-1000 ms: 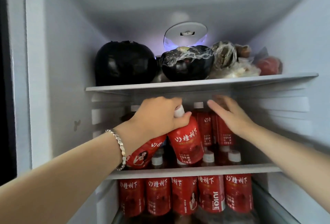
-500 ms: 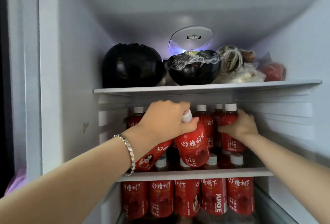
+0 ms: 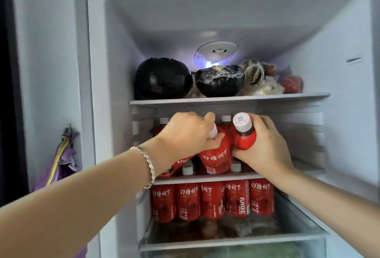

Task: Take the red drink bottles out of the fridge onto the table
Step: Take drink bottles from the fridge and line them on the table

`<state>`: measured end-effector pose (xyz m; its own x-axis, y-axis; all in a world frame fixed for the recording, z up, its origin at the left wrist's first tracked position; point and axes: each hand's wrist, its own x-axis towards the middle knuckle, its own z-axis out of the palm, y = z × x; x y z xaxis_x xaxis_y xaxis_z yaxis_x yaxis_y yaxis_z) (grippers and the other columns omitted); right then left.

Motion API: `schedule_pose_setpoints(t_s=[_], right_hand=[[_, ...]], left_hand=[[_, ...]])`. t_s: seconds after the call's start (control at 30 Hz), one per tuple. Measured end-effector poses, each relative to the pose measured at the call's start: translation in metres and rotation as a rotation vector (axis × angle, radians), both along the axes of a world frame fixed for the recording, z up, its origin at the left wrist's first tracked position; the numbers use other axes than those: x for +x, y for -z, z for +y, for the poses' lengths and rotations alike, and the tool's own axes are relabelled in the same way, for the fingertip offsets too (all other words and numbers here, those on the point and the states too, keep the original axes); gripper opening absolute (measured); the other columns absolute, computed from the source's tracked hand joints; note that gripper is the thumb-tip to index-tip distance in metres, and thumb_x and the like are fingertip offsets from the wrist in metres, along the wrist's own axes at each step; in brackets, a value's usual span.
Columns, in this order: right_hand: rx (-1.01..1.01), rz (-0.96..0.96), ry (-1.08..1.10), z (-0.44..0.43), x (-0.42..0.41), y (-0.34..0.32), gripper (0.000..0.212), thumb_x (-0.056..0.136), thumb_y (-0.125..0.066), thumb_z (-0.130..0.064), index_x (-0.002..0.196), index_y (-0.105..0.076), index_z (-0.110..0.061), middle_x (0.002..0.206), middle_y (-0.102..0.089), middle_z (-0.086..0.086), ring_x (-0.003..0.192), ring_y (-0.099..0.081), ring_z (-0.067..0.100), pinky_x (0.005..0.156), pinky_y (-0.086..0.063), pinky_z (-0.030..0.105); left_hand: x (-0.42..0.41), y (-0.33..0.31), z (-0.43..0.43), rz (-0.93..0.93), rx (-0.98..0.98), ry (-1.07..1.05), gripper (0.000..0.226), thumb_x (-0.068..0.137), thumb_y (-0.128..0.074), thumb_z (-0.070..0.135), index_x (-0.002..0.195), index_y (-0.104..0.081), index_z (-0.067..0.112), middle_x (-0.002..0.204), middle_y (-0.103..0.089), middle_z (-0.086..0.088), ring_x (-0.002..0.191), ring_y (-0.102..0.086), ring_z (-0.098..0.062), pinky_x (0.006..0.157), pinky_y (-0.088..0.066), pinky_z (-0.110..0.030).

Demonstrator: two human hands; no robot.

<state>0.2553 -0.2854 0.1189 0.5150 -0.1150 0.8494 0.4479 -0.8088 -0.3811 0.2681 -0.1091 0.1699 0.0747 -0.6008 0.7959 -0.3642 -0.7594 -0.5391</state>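
Note:
Inside the open fridge, my left hand (image 3: 189, 132) is closed over the necks of two red drink bottles on the middle shelf (image 3: 205, 178). One bottle (image 3: 216, 159) hangs nearly upright from my fingers. The other (image 3: 176, 165) slants left under my wrist. My right hand (image 3: 265, 150) grips a third red bottle (image 3: 243, 136), tipped so its white cap faces me. More white-capped bottles (image 3: 226, 120) stand behind on that shelf. A row of several red bottles (image 3: 213, 200) fills the shelf below.
The top shelf (image 3: 308, 95) just above my hands carries two black bowls (image 3: 162, 80) and bagged food (image 3: 265, 82). A clear drawer (image 3: 232, 251) sits at the bottom. A purple bag (image 3: 61, 163) hangs on the wall to the left of the fridge.
My right hand closed on a bottle at the right of the shelf and tipped it towards me. My left hand kept its two bottles. The view has pulled back from the fridge.

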Motion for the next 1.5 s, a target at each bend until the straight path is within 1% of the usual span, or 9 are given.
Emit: schedule_pose_setpoints(t_s=[0.07, 0.2, 0.3, 0.57, 0.7, 0.93, 1.2, 1.3, 1.5], right_hand=[[0.006, 0.045, -0.016, 0.003, -0.012, -0.004, 0.074, 0.062, -0.082, -0.028, 0.128, -0.048, -0.025, 0.123, -0.050, 0.000, 0.106, -0.058, 0.025, 0.081, -0.045, 0.034], [-0.041, 0.169, -0.073, 0.012, -0.032, -0.003, 0.075, 0.065, -0.081, -0.036, 0.128, -0.044, -0.026, 0.125, -0.051, 0.002, 0.111, -0.055, 0.026, 0.082, -0.043, 0.035], [-0.084, 0.235, -0.164, 0.030, -0.049, 0.001, 0.074, 0.063, -0.081, -0.040, 0.127, -0.044, -0.027, 0.123, -0.053, 0.001, 0.111, -0.056, 0.026, 0.086, -0.045, 0.037], [-0.393, 0.430, -0.562, 0.098, -0.137, 0.058, 0.070, 0.060, -0.078, -0.048, 0.119, -0.045, -0.032, 0.113, -0.055, -0.002, 0.103, -0.059, 0.023, 0.082, -0.048, 0.033], [-0.499, 0.497, -0.769, 0.140, -0.201, 0.094, 0.062, 0.061, -0.076, -0.042, 0.114, -0.044, -0.035, 0.104, -0.055, -0.003, 0.090, -0.060, 0.022, 0.071, -0.044, 0.028], [-0.633, 0.475, -1.143, 0.208, -0.335, 0.129, 0.064, 0.063, -0.074, -0.038, 0.119, -0.044, -0.031, 0.109, -0.056, -0.002, 0.096, -0.058, 0.021, 0.075, -0.046, 0.027], [-0.787, 0.373, -1.618, 0.259, -0.588, 0.153, 0.073, 0.062, -0.081, -0.036, 0.124, -0.044, -0.021, 0.106, -0.057, 0.003, 0.091, -0.057, 0.019, 0.083, -0.051, 0.032], [-0.865, 0.349, -1.753, 0.264, -0.695, 0.163, 0.074, 0.065, -0.081, -0.035, 0.126, -0.043, -0.020, 0.112, -0.057, 0.004, 0.092, -0.054, 0.017, 0.081, -0.049, 0.029], [-0.986, 0.329, -1.973, 0.253, -0.906, 0.181, 0.072, 0.064, -0.080, -0.034, 0.125, -0.042, -0.023, 0.114, -0.056, 0.006, 0.099, -0.058, 0.024, 0.085, -0.051, 0.037]], left_hand=[[-0.023, -0.003, 0.005, 0.010, -0.022, -0.074, 0.045, 0.077, -0.041, 0.047, 0.062, -0.055, 0.006, 0.038, -0.050, -0.003, 0.033, -0.051, -0.025, 0.039, -0.024, -0.018], [-0.077, 0.007, 0.017, 0.343, -0.159, -0.322, 0.041, 0.092, -0.039, 0.053, 0.092, -0.044, 0.013, 0.081, -0.065, -0.007, 0.081, -0.063, -0.031, 0.063, -0.034, -0.030], [-0.119, 0.023, 0.021, 0.557, -0.306, -0.394, 0.039, 0.092, -0.040, 0.054, 0.087, -0.039, 0.016, 0.077, -0.050, -0.001, 0.077, -0.055, -0.025, 0.065, -0.037, -0.030], [-0.248, 0.103, 0.047, 0.795, -0.468, -0.863, 0.039, 0.093, -0.043, 0.046, 0.099, -0.057, 0.010, 0.105, -0.064, -0.010, 0.100, -0.060, -0.030, 0.074, -0.041, -0.030], [-0.338, 0.135, 0.063, 0.810, -0.446, -1.153, 0.041, 0.095, -0.039, 0.043, 0.105, -0.058, 0.008, 0.109, -0.063, -0.011, 0.104, -0.060, -0.033, 0.079, -0.045, -0.035], [-0.498, 0.166, 0.096, 0.767, -0.585, -1.553, 0.045, 0.094, -0.039, 0.045, 0.106, -0.060, 0.007, 0.107, -0.067, -0.009, 0.099, -0.064, -0.029, 0.083, -0.048, -0.033], [-0.775, 0.195, 0.082, 0.662, -0.792, -1.993, 0.046, 0.095, -0.036, 0.043, 0.105, -0.062, 0.006, 0.105, -0.066, -0.007, 0.097, -0.065, -0.026, 0.075, -0.047, -0.030], [-0.889, 0.207, 0.056, 0.603, -1.001, -2.071, 0.046, 0.092, -0.041, 0.049, 0.106, -0.056, 0.008, 0.103, -0.066, -0.008, 0.095, -0.064, -0.026, 0.070, -0.040, -0.028], [-1.081, 0.228, -0.012, 0.577, -1.176, -2.272, 0.046, 0.091, -0.044, 0.050, 0.107, -0.055, 0.008, 0.104, -0.066, -0.009, 0.095, -0.063, -0.027, 0.073, -0.042, -0.029]])
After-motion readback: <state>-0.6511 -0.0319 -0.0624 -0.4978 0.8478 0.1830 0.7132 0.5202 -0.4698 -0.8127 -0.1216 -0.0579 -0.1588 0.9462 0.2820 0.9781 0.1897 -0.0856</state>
